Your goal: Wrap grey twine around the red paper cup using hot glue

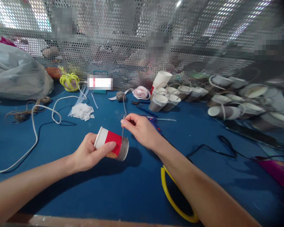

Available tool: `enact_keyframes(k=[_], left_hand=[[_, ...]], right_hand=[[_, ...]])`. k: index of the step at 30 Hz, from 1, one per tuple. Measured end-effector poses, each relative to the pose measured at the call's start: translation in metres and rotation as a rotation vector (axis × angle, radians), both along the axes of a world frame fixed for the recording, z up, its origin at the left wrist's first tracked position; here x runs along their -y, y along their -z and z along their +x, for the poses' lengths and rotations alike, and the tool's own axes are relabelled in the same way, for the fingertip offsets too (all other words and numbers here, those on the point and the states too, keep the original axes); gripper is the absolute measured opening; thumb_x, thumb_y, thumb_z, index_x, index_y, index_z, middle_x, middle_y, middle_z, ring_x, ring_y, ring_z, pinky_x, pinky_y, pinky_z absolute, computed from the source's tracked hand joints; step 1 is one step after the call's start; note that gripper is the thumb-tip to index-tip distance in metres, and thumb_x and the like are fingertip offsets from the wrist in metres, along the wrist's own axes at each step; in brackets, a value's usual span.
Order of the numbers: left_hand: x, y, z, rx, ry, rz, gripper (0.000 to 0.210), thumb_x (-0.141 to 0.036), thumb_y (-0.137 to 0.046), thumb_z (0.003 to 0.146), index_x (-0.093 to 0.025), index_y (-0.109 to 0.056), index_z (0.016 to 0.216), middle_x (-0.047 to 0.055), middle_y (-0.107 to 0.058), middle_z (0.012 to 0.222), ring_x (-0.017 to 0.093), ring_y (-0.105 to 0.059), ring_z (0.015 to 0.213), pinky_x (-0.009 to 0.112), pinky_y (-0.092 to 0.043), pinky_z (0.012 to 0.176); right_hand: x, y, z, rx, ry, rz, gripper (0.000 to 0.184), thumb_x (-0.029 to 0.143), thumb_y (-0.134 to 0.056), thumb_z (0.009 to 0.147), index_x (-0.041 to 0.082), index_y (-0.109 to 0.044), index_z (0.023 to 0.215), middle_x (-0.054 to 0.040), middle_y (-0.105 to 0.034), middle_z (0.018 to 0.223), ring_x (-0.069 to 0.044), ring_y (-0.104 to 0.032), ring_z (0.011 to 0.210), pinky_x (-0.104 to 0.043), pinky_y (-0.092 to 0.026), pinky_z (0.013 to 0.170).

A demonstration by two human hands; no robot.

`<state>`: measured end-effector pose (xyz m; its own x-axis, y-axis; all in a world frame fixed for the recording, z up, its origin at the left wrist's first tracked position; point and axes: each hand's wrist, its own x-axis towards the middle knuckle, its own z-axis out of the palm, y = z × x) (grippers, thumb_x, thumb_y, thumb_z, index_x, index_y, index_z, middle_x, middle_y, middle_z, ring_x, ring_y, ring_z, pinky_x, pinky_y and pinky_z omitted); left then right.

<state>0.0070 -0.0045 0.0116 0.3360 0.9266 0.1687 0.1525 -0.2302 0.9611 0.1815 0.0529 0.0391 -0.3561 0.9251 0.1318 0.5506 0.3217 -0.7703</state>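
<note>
My left hand [88, 153] is wrapped round a red and white paper cup [113, 143], tilted on its side with its bottom end to the right. Grey-brown twine is wound in several turns round the cup's bottom end. My right hand [142, 129] pinches the twine [122, 132] between thumb and forefinger, just above the cup. From those fingers the strand runs back to a small twine ball [120, 96] on the table. Beyond my right wrist lies a blue glue gun [155, 121], partly hidden by the hand.
Several twine-wrapped cups with handles [159, 101] stand at the back right. White scraps [81, 111], a white cable [35, 126] and a plastic bag [16, 72] lie left. A yellow ring [167, 189] is under my right forearm. Behind rises a perforated metal panel [123, 41].
</note>
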Motion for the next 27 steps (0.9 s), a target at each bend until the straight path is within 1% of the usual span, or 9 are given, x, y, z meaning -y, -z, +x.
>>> enact_keyframes(k=[4,9,13,16,19,23,27], left_hand=[[0.0007,0.0022,-0.0020,-0.046,-0.011,0.083,0.033,-0.033,-0.050,0.080,-0.013,-0.052,0.054,-0.003,-0.037,0.046,0.005,-0.027,0.042,0.018,-0.024,0.037],[0.0014,0.0010,-0.0037,-0.098,-0.016,0.182,0.036,-0.032,-0.049,0.080,-0.013,-0.048,0.050,-0.004,-0.034,0.043,0.005,-0.026,0.040,0.018,-0.024,0.037],[0.0017,-0.0013,-0.0048,-0.093,-0.018,0.233,0.033,-0.030,-0.049,0.080,-0.013,-0.048,0.050,-0.004,-0.036,0.043,0.005,-0.028,0.040,0.018,-0.024,0.037],[0.0017,-0.0022,-0.0054,-0.092,-0.027,0.261,0.033,-0.029,-0.049,0.079,-0.014,-0.047,0.050,-0.004,-0.036,0.043,0.005,-0.027,0.039,0.018,-0.025,0.037],[0.0015,-0.0022,-0.0056,-0.113,-0.036,0.282,0.034,-0.029,-0.048,0.079,-0.014,-0.047,0.049,-0.003,-0.037,0.042,0.005,-0.028,0.039,0.019,-0.025,0.036],[0.0010,-0.0020,-0.0060,-0.113,-0.055,0.295,0.035,-0.030,-0.049,0.079,-0.014,-0.048,0.049,-0.003,-0.038,0.042,0.006,-0.029,0.040,0.019,-0.028,0.037],[0.0003,-0.0012,-0.0060,-0.051,-0.086,0.212,0.033,-0.034,-0.051,0.078,-0.013,-0.054,0.053,-0.002,-0.040,0.045,0.006,-0.032,0.043,0.018,-0.030,0.040]], right_hand=[[0.0006,0.0013,-0.0021,0.012,-0.009,-0.017,0.019,0.031,-0.047,0.080,0.017,-0.052,0.069,-0.0010,-0.057,0.065,-0.012,-0.049,0.059,-0.026,-0.037,0.057],[0.0020,0.0022,-0.0036,0.029,-0.040,-0.038,0.019,0.031,-0.046,0.080,0.017,-0.052,0.068,-0.0013,-0.057,0.065,-0.013,-0.049,0.059,-0.026,-0.037,0.057],[0.0031,0.0020,-0.0047,0.028,-0.054,-0.060,0.019,0.030,-0.046,0.080,0.016,-0.053,0.069,-0.0009,-0.055,0.064,-0.012,-0.047,0.058,-0.025,-0.035,0.055],[0.0038,0.0025,-0.0060,0.017,-0.058,-0.084,0.019,0.031,-0.047,0.079,0.017,-0.052,0.067,0.0010,-0.051,0.060,-0.011,-0.043,0.055,-0.024,-0.033,0.051],[0.0048,0.0036,-0.0070,0.005,-0.059,-0.116,0.020,0.032,-0.047,0.079,0.017,-0.050,0.065,0.0030,-0.047,0.057,-0.010,-0.039,0.052,-0.023,-0.030,0.048],[0.0050,0.0053,-0.0073,-0.005,-0.057,-0.132,0.020,0.033,-0.047,0.078,0.017,-0.050,0.066,0.0026,-0.048,0.058,-0.010,-0.040,0.052,-0.023,-0.030,0.048],[0.0039,0.0074,-0.0077,-0.025,-0.050,-0.124,0.020,0.034,-0.047,0.078,0.017,-0.050,0.066,0.0025,-0.048,0.058,-0.010,-0.040,0.052,-0.024,-0.031,0.049]])
